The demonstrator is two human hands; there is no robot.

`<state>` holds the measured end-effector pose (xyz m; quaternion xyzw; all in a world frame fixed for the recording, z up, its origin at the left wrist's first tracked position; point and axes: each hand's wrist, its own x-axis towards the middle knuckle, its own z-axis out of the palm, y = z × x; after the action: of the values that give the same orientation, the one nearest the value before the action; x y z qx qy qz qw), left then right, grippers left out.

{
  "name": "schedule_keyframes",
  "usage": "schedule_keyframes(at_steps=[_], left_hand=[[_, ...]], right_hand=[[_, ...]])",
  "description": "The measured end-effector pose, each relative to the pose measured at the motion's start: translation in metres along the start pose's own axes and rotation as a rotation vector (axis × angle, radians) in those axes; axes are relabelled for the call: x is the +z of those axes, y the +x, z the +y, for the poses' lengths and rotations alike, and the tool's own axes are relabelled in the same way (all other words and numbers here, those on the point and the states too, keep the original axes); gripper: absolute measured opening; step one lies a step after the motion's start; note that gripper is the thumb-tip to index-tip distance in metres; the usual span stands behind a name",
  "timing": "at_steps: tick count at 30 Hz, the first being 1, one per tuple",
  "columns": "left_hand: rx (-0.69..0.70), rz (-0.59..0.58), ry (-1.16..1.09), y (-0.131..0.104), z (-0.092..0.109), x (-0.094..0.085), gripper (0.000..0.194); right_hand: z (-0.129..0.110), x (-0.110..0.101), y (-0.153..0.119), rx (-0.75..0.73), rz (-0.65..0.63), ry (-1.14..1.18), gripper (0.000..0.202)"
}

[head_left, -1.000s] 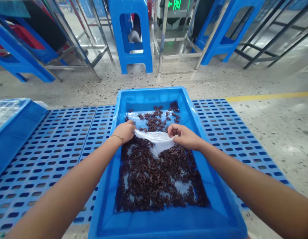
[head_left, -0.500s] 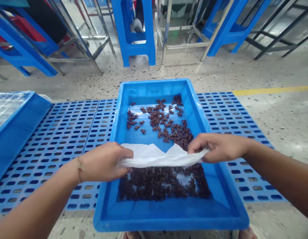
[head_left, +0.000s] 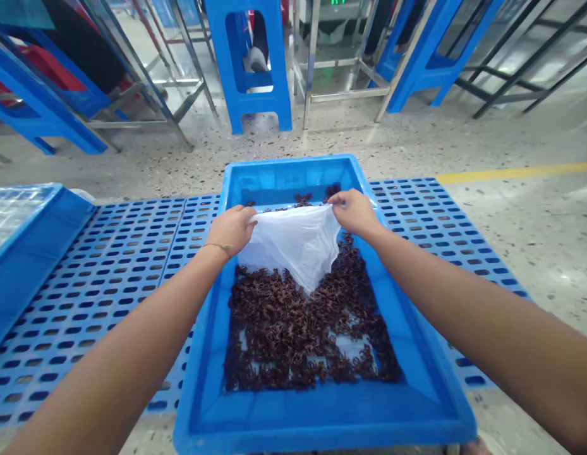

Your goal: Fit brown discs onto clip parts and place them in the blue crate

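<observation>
A thin white sheet point(head_left: 293, 240) is stretched between my two hands above a blue tray point(head_left: 321, 424). My left hand point(head_left: 231, 229) pinches its upper left corner near the tray's left wall. At the upper right corner, my right hand point(head_left: 354, 210) grips it with the fingers closed. The sheet's lower edge hangs in a point onto many small dark brown pieces point(head_left: 278, 322), which spread over the near and right parts of the tray floor. Part of the far tray floor is hidden behind the sheet.
The tray rests on a slotted blue platform point(head_left: 127, 253). Another blue tray point(head_left: 37, 246) with a clear wrap is at left. Beyond are blue stools point(head_left: 278, 104), metal-framed stools point(head_left: 350, 97) and a person's foot point(head_left: 258, 60).
Both hands have moved away from me, toward the tray's far end, and closer together. The sheet has opened out, and more brown pieces show in the near half.
</observation>
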<state>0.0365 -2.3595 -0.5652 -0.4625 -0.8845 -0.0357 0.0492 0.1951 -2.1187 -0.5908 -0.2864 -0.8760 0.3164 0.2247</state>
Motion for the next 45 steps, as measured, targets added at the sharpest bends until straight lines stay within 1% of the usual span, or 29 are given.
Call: schedule_keyframes(at_steps=[1,3,4,5,7,8,9,11,12,13,14,15,18,19,20,22,24,25,26,28,30,33,36,37,38,39,42,43,45], left_hand=[[-0.015,0.049,0.003,-0.011,0.0,-0.002,0.03],[-0.024,0.15,0.006,-0.034,0.004,-0.005,0.038],[-0.004,0.18,0.001,-0.046,0.008,-0.004,0.039],[0.025,0.171,-0.017,-0.057,0.013,0.0,0.037],[0.092,0.077,-0.06,-0.074,0.025,0.016,0.032],[0.126,0.02,-0.082,-0.08,0.031,0.027,0.03],[0.163,-0.037,-0.101,-0.083,0.036,0.039,0.028],[0.254,-0.135,-0.126,-0.086,0.043,0.06,0.022],[0.288,-0.174,-0.129,-0.085,0.044,0.068,0.022],[0.301,-0.205,-0.122,-0.083,0.045,0.074,0.021],[0.29,-0.227,-0.107,-0.081,0.045,0.078,0.022],[0.256,-0.242,-0.086,-0.079,0.046,0.08,0.022],[0.143,-0.235,-0.035,-0.074,0.057,0.075,0.028],[0.151,-0.224,-0.04,-0.072,0.065,0.073,0.031],[0.194,-0.214,-0.059,-0.069,0.074,0.072,0.033],[0.351,-0.206,-0.123,-0.062,0.095,0.074,0.036],[0.475,-0.216,-0.177,-0.053,0.111,0.083,0.039],[0.482,-0.221,-0.187,-0.047,0.115,0.09,0.042],[0.451,-0.224,-0.185,-0.043,0.116,0.098,0.045],[0.346,-0.227,-0.168,-0.035,0.109,0.114,0.05],[0.264,-0.232,-0.156,-0.033,0.097,0.126,0.054],[0.191,-0.246,-0.155,-0.034,0.087,0.135,0.058],[0.144,-0.268,-0.166,-0.034,0.09,0.136,0.061],[0.129,-0.275,-0.171,-0.034,0.092,0.136,0.063],[0.113,-0.281,-0.175,-0.034,0.094,0.135,0.067],[0.096,-0.284,-0.179,-0.034,0.096,0.134,0.072],[0.044,-0.285,-0.189,-0.034,0.099,0.133,0.086],[0.035,-0.283,-0.194,-0.035,0.1,0.134,0.088],[0.028,-0.274,-0.206,-0.035,0.1,0.135,0.087]], right_hand=[[0.0,-0.004,-0.011,-0.019,0.035,-0.007,0.029],[-0.006,-0.009,-0.043,-0.074,0.077,0.002,0.034],[-0.011,-0.009,-0.062,-0.116,0.062,0.019,0.034],[-0.017,-0.004,-0.083,-0.167,0.005,0.043,0.03],[-0.029,0.015,-0.121,-0.279,-0.204,0.103,0.022],[-0.034,0.029,-0.135,-0.322,-0.307,0.126,0.021],[-0.038,0.045,-0.145,-0.341,-0.378,0.135,0.022],[-0.04,0.074,-0.151,-0.318,-0.444,0.116,0.014],[-0.038,0.084,-0.149,-0.29,-0.457,0.094,0.008],[-0.036,0.089,-0.145,-0.256,-0.461,0.069,0.006],[-0.032,0.089,-0.141,-0.224,-0.459,0.044,0.009],[-0.028,0.084,-0.138,-0.192,-0.449,0.018,0.011],[-0.011,0.052,-0.132,-0.068,-0.345,-0.086,0.014],[-0.004,0.04,-0.129,-0.014,-0.296,-0.135,0.015],[0.004,0.03,-0.125,0.041,-0.251,-0.188,0.017],[0.019,0.02,-0.11,0.114,-0.207,-0.282,0.021],[0.031,0.022,-0.092,0.121,-0.244,-0.337,0.027],[0.036,0.025,-0.084,0.107,-0.287,-0.352,0.03],[0.039,0.028,-0.078,0.089,-0.339,-0.36,0.034],[0.043,0.032,-0.077,0.061,-0.443,-0.366,0.037],[0.042,0.032,-0.089,0.071,-0.512,-0.37,0.039],[0.034,0.027,-0.123,0.166,-0.544,-0.377,0.045],[0.024,0.027,-0.158,0.298,-0.517,-0.384,0.066],[0.022,0.028,-0.167,0.343,-0.496,-0.385,0.07],[0.021,0.028,-0.174,0.386,-0.472,-0.383,0.069],[0.021,0.029,-0.181,0.425,-0.448,-0.374,0.063],[0.02,0.026,-0.194,0.495,-0.407,-0.291,0.03],[0.018,0.025,-0.197,0.502,-0.405,-0.245,0.023],[0.006,0.021,-0.204,0.501,-0.411,-0.142,0.016]])
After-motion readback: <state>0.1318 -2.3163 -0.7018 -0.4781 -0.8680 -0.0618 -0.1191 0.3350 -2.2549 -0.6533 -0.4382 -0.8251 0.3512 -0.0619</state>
